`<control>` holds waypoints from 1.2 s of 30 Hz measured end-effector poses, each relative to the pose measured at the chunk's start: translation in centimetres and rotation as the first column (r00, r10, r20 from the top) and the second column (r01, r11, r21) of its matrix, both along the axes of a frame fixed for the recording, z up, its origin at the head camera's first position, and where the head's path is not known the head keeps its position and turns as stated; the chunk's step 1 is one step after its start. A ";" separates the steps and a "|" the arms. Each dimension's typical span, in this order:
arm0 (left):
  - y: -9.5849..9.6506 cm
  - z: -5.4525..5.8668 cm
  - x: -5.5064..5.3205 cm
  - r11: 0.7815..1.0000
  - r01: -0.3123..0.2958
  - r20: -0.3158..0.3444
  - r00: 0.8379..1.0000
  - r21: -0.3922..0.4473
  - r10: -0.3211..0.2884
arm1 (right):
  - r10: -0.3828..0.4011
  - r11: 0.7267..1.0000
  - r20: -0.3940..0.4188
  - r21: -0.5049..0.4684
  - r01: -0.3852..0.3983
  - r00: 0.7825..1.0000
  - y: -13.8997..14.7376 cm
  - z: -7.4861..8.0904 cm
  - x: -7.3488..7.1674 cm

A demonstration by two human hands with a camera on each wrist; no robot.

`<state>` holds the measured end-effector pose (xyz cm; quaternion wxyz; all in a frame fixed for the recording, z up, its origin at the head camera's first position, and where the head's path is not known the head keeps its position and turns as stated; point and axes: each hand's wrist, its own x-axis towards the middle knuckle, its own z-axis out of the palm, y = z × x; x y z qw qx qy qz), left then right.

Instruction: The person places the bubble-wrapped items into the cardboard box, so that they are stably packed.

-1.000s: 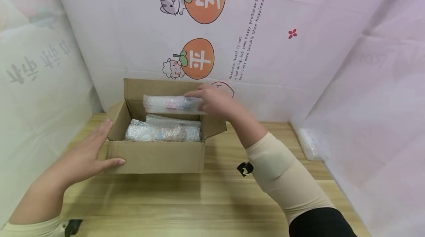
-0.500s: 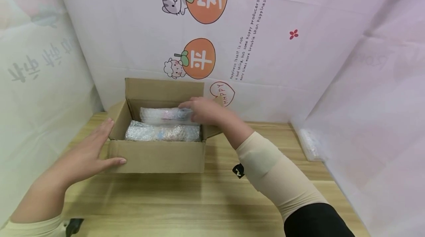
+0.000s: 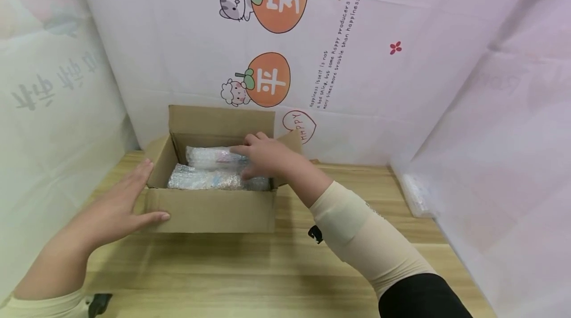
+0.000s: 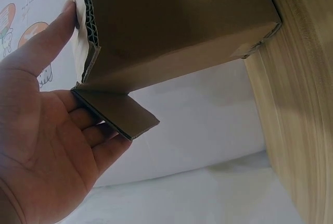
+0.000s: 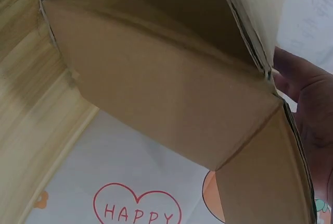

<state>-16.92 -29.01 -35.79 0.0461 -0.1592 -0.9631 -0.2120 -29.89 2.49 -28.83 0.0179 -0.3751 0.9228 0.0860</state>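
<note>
An open cardboard box [image 3: 209, 211] stands on the wooden table with bubble-wrapped packages inside. The rear package [image 3: 205, 157] lies lengthwise behind the front package [image 3: 200, 178]; pink and blue patches show through the wrap. My right hand [image 3: 269, 157] reaches over the box's right end, fingers spread above both packages, its fingertips at the rear one. Whether they press on it is unclear. With straight fingers along the left flap [image 4: 122, 112] and the thumb at the front wall, my left hand [image 3: 111, 209] rests against the box.
Another bubble-wrapped package [image 3: 417, 194] lies at the table's right edge, by the side sheet. A white printed sheet [image 3: 348, 75] hangs right behind the box. The box's back flap [image 3: 220, 120] stands up, and its right flap [image 3: 292, 142] leans outward.
My right hand has lowered the rear package into the box, loosened its fingers and shifted slightly left and toward the front. The left hand has stayed at the box's left end.
</note>
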 end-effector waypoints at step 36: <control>0.2 0.0 -0.2 1.000 0.011 -0.015 1.000 -0.002 -0.011 | -0.093 0.993 0.001 -0.074 0.093 0.996 2.1 -0.2 -0.5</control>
